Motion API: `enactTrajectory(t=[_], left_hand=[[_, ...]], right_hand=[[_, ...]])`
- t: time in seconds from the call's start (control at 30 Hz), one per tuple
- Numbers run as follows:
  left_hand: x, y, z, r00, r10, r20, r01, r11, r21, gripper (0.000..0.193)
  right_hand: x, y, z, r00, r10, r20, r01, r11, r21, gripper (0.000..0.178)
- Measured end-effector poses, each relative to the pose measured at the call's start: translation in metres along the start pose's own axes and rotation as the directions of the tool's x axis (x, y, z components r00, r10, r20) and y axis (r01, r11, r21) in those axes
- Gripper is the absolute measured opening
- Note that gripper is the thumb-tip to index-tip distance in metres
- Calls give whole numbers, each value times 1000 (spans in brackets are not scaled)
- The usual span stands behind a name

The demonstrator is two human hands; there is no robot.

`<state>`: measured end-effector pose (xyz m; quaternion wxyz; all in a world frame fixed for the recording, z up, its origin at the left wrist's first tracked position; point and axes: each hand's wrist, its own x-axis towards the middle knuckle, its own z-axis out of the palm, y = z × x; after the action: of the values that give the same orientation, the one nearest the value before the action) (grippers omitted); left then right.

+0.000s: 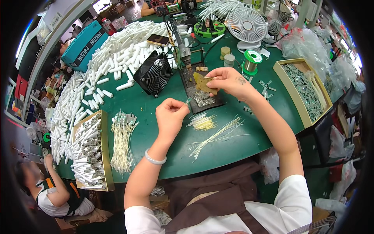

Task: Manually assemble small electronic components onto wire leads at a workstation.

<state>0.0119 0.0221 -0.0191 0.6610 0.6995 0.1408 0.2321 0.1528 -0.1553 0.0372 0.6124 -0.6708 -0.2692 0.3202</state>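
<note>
My left hand (171, 117) is pinched closed on a small green circuit board (188, 101), just left of a dark metal base plate (219, 102). A flat, worn yellow-brown sponge (204, 85) is gripped between the thumb and fingers of my right hand (230, 82), above that plate. Grey solder scraps (203, 100) are heaped on the plate under the sponge. A soldering iron (184, 52) is mounted over the plate's far end. Nearer to me lie two loose bunches of thin wires, one short and yellowish (204, 123), one longer and pale (214, 138).
A black fan (155, 74) stands left of the plate, before piled white tubes (128, 43). Boxes of wired parts (106, 156) and circuit boards (281, 78) flank me. Also here are bundled wired boards (122, 142), a solder spool (251, 62) and a white fan (247, 25).
</note>
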Motion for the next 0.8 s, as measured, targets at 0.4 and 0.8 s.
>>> enactTrajectory(t=[0.4, 0.8], left_hand=[[1, -1, -1, 1000, -17, 3, 17, 1000, -8, 7], [2, -1, 0, 1000, -15, -1, 15, 1000, -23, 7]], right_hand=[[-4, 6, 14, 803, -596, 12, 505, 669, -545, 19], [10, 30, -2, 880, -468, -82, 375, 790, -486, 22]])
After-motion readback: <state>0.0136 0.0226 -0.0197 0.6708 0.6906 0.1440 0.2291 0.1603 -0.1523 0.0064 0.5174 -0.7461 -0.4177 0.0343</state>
